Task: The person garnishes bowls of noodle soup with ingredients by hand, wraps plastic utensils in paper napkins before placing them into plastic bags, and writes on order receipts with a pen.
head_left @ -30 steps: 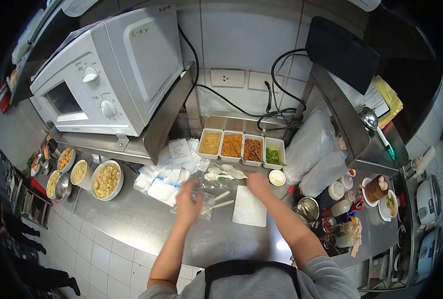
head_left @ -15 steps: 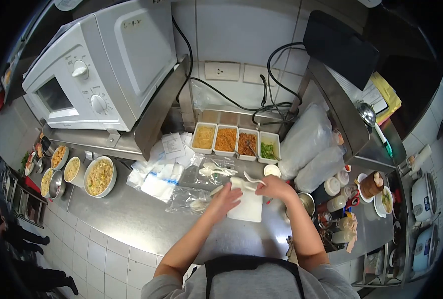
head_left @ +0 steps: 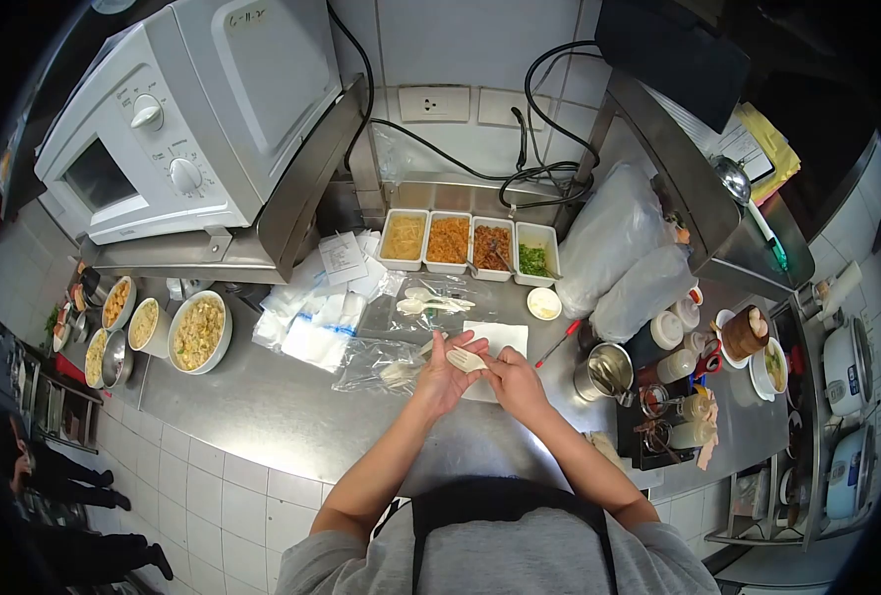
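Head view: your right hand (head_left: 516, 382) is pinching a cream disposable fork (head_left: 468, 360) near mid-frame. Its tined end is lying over your left hand (head_left: 444, 377), which is facing palm up, fingers partly extended; can't tell if they're gripping it. Both hands are sitting above the steel worktop (head_left: 292, 426), partly covering a white paper sheet (head_left: 505, 337). Clear plastic bag (head_left: 366, 362) is lying just left of them; pale spoons (head_left: 425, 301) are resting farther up. Four white food tubs (head_left: 401, 265) are lining the upper centre.
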Demonstrator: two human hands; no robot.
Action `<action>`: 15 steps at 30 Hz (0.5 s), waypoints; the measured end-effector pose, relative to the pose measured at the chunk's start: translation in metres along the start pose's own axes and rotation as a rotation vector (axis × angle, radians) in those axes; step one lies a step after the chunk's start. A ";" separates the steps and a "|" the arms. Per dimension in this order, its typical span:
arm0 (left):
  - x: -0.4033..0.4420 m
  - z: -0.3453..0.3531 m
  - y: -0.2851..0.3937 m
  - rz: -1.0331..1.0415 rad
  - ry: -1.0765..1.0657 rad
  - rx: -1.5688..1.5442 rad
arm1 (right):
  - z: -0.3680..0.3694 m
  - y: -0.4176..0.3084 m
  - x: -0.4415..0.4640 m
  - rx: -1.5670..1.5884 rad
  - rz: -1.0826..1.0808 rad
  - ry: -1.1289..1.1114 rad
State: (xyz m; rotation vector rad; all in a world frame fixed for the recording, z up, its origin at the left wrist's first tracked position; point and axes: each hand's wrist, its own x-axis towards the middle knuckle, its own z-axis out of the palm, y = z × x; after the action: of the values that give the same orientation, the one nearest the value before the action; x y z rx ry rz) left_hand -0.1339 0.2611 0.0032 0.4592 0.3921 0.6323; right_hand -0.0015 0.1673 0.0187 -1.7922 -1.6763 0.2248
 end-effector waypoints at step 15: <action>-0.015 -0.009 -0.008 0.406 -0.511 1.733 | -0.017 0.052 0.009 0.198 0.253 -0.263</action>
State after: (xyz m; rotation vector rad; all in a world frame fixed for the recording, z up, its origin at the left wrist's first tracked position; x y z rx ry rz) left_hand -0.1458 0.2482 -0.0049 2.3438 0.2678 0.3901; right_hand 0.0516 0.1718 0.0047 -1.8805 -1.5321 0.7402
